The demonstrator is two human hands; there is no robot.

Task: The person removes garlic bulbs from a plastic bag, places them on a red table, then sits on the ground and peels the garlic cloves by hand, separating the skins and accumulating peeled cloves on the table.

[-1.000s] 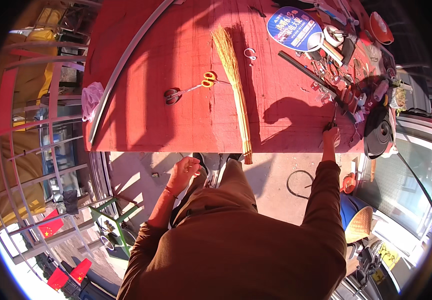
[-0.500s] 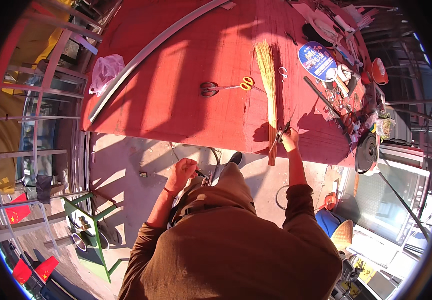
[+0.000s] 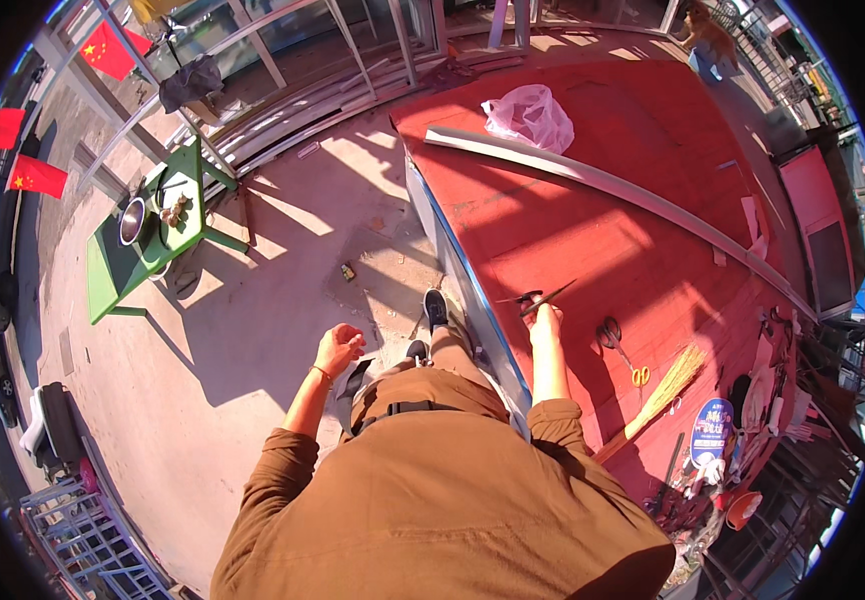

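My right hand (image 3: 545, 322) is closed round a dark pair of scissors (image 3: 557, 293) over the near edge of the red tabletop (image 3: 573, 230). My left hand (image 3: 340, 348) hangs over the floor left of the table, its fingers loosely curled and apart, with nothing visible in them. To the right of my right hand lie dark-handled scissors (image 3: 609, 331) and orange-handled scissors (image 3: 640, 376), end to end. A straw broom (image 3: 668, 397) lies on the table beyond them, its handle end partly hidden by my right arm.
A long pale strip (image 3: 623, 188) crosses the table beside a crumpled plastic bag (image 3: 533, 118). A blue hand fan (image 3: 712, 432) lies among clutter at the right. On the left stands a green table (image 3: 103, 275) with a metal bowl (image 3: 133, 221). Metal framing (image 3: 343, 35) stands behind.
My view has swung left, bringing the green table and more floor in. My right hand, still holding the scissors, has moved away from the broom. My left hand's fingers have loosened.
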